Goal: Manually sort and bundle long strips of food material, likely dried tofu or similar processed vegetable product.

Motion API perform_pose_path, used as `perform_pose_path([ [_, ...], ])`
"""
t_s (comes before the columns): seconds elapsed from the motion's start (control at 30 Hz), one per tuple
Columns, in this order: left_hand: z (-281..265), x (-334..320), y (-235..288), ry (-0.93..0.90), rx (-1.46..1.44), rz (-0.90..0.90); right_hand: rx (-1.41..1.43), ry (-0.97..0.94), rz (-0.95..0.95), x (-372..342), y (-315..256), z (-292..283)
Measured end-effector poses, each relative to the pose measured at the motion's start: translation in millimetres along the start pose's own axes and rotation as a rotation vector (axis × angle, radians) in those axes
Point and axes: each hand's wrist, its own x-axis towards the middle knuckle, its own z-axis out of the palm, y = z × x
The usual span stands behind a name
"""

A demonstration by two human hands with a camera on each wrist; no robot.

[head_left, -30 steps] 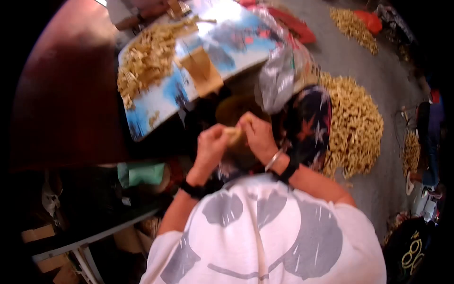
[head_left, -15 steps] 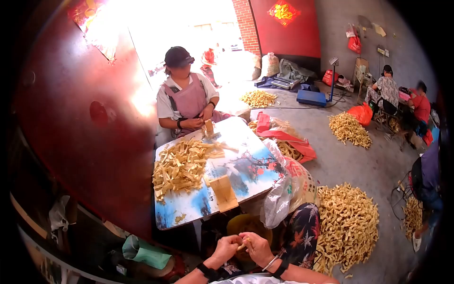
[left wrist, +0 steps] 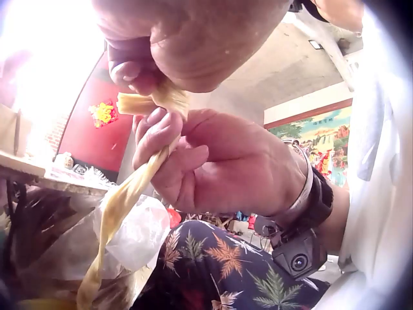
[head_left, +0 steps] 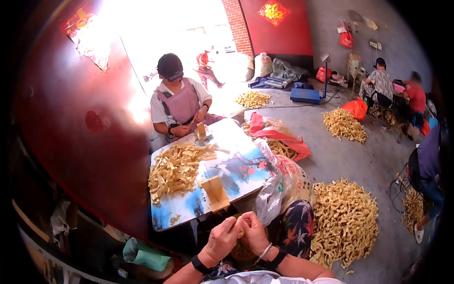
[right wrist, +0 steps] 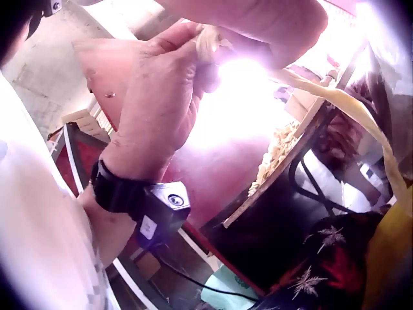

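In the head view my left hand (head_left: 221, 240) and right hand (head_left: 255, 234) meet in front of the near table edge. Between their fingertips is a pale yellow strip (left wrist: 116, 210), which looks like tofu skin. A loop and a short folded end show at the fingers in the left wrist view. Its long tail hangs down beside my right hand there, and the right wrist view shows the tail (right wrist: 361, 111) curving toward a yellow container (right wrist: 395, 248). My left fingers pinch the loop from above; my right thumb and fingers grip the strip just below.
Loose strips (head_left: 175, 170) are heaped on the painted table (head_left: 236, 146), near a wooden block (head_left: 215, 193). Opposite sits a person in an apron (head_left: 182, 102). To the right lie a plastic sack (head_left: 272, 196) and a large pile of knotted pieces (head_left: 345, 222) on the floor.
The head view has tilted up from my lap to the whole room. My hands, slightly apart with the strip between them a second ago, are now close together over it.
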Motion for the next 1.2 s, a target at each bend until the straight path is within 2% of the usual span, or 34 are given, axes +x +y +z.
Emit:
perform_pose_path([
  [0.07, 6, -3, 2, 0.0, 0.052, -0.09, -0.124, -0.025, -0.121, 5, 17, -9],
  [0.1, 8, -4, 0, -0.015, 0.074, -0.095, 0.036, -0.08, 0.044, -3, -3, -8],
  [0.23, 16, -7, 0, -0.036, -0.049, -0.238, -0.411, -0.069, -0.225, -6, -5, -14],
  [0.33, 20, -12, 6, -0.056, -0.175, -0.293, -0.583, -0.052, -0.373, -2, 6, -26],
  [0.43, 14, -13, 6, -0.102, -0.196, -0.304, 0.083, -0.306, 0.243, -9, -10, -34],
  [0.53, 17, -19, -1, -0.096, -0.229, -0.311, 0.317, -0.612, 0.391, -2, -8, -45],
  [0.57, 21, -21, -4, -0.051, -0.22, -0.321, 0.218, -0.593, 0.371, -2, -12, -49],
  [0.67, 23, -29, -7, 0.045, -0.342, -0.514, 0.068, -0.508, 0.217, -3, -14, -51],
  [0.7, 20, -30, -5, 0.026, -0.424, -0.619, 0.056, -0.475, 0.191, -1, -10, -51],
  [0.8, 11, -30, 7, -0.013, -0.912, -0.877, 0.012, -0.465, 0.143, 0, -3, -47],
  [0.83, 13, -31, 9, 0.013, -0.905, -0.857, 0.005, -0.42, 0.134, -1, -3, -43],
  [0.9, 17, -36, 2, 0.017, -0.666, -0.69, -0.009, -0.331, 0.117, -4, -5, -35],
  [1.0, 15, -36, -9, 0.051, -0.419, -0.493, -0.567, -0.202, -0.193, -13, -20, -28],
  [1.03, 14, -35, -13, 0.068, -0.355, -0.433, -0.606, -0.184, -0.265, -16, -21, -28],
  [1.13, 12, -40, -26, 0.057, -0.536, -0.721, -0.69, -0.123, -0.446, -21, -21, -28],
  [1.17, 7, -41, -27, -0.006, -0.913, -1.011, -0.695, -0.098, -0.477, -22, -21, -28],
  [1.2, 9, -41, -25, 0.089, -1.156, -1.076, -0.699, -0.071, -0.504, -24, -20, -27],
])
